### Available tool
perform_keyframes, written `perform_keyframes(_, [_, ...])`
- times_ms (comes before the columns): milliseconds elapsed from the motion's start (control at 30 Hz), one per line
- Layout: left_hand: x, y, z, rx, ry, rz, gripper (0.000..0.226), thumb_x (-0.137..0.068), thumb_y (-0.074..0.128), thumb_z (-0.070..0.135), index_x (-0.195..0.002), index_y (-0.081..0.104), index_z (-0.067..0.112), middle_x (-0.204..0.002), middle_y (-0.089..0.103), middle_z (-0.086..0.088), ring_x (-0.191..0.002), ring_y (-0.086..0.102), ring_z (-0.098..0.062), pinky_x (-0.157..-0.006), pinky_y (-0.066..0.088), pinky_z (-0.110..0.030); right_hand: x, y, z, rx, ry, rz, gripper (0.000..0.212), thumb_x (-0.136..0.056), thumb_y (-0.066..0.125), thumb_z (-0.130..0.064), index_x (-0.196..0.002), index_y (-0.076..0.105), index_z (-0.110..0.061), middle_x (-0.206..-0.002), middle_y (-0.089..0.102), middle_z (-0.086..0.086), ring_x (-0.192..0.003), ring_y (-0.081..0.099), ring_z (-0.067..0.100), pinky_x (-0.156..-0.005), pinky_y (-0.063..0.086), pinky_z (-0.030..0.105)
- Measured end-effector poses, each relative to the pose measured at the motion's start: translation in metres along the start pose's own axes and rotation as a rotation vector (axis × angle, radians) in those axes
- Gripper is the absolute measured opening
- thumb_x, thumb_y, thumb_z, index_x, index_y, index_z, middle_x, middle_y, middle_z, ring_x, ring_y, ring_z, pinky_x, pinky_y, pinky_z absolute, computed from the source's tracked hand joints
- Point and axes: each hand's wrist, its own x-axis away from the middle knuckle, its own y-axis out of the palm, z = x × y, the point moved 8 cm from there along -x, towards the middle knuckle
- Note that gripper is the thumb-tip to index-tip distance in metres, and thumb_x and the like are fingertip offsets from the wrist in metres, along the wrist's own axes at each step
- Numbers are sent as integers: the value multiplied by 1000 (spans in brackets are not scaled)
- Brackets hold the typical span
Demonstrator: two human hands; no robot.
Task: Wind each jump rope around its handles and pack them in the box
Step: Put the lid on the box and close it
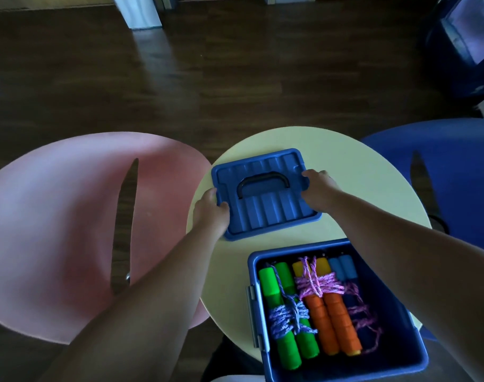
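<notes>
Handles of the three wound jump ropes lie side by side in the open blue box (406,362), long axes running near to far: a green pair (286,312) bound in purple cord, an orange pair (333,318) with yellow far ends bound in pink cord, and a blue pair (344,268) with loose pink cord beside it. The box sits on the near edge of the round pale-yellow table (359,164). Beyond it lies one blue lid (265,205), black handle up; the left hand (210,213) holds its left edge and the right hand (318,188) its right edge, each grip closed on the rim.
</notes>
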Motion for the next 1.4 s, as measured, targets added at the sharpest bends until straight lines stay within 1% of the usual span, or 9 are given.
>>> perform_keyframes(167, [-12,-2,-5,93,-84,16,48,-98,53,6,-144,54,22,-109,64,4,-93,65,-20,-79,56,-36,-4,-7,2,-29,-14,7,77,-92,42,11,-158,36,-29,-153,37,8,-99,53,29,-62,46,31])
perform_keyframes(267, [-13,-9,-4,136,-92,47,41,-95,54,-3,-129,64,17,-94,64,6,-81,65,-14,-63,49,-27,2,-18,-1,-55,-51,9,76,-93,43,8,-158,35,-29,-151,46,8,-112,57,32,-77,54,37])
perform_keyframes(500, [8,-27,22,332,-76,89,38,-82,64,-10,-96,70,24,-100,74,-6,-92,74,-29,-85,63,-44,36,-70,-2,-206,-110,131,62,-93,42,9,-149,52,-17,-127,64,7,-103,62,30,-86,57,39])
perform_keyframes(633, [45,-36,44,384,4,103,36,-87,61,-10,-96,65,25,-93,72,2,-90,71,-27,-86,58,-41,67,-103,8,-307,-216,151,51,-94,53,7,-136,59,-21,-110,65,3,-89,65,22,-77,54,23])
perform_keyframes(700, [70,-38,54,412,59,96,37,-89,59,-12,-98,66,23,-93,70,1,-86,69,-24,-76,58,-36,83,-119,22,-360,-242,174,51,-89,60,5,-131,64,-23,-105,68,2,-93,67,25,-87,57,34])
perform_keyframes(800, [111,-38,60,450,101,104,39,-91,59,-14,-114,67,16,-94,69,1,-82,68,-18,-66,54,-27,109,-128,45,-531,-262,193,55,-85,60,18,-117,68,-26,-92,64,-3,-81,59,25,-75,50,40])
perform_keyframes(1000, [190,-39,54,365,157,170,43,-89,65,-10,-127,69,11,-106,73,-2,-101,72,-26,-94,60,-46,167,-114,94,-567,-301,201,59,-83,66,16,-133,65,-15,-97,66,-3,-75,63,21,-71,55,38])
perform_keyframes(1200, [249,-31,25,276,187,193,40,-84,58,-9,-105,73,21,-88,72,3,-83,67,-21,-76,53,-34,207,-58,136,-512,-274,150,60,-84,67,12,-138,62,-15,-104,62,-6,-81,62,23,-78,59,44])
perform_keyframes(1400, [276,-19,0,189,192,168,38,-85,57,-8,-114,71,13,-102,72,-3,-81,64,-15,-65,49,-24,239,-29,152,-469,-222,159,63,-86,60,9,-143,57,-18,-105,61,-8,-83,63,25,-70,52,34])
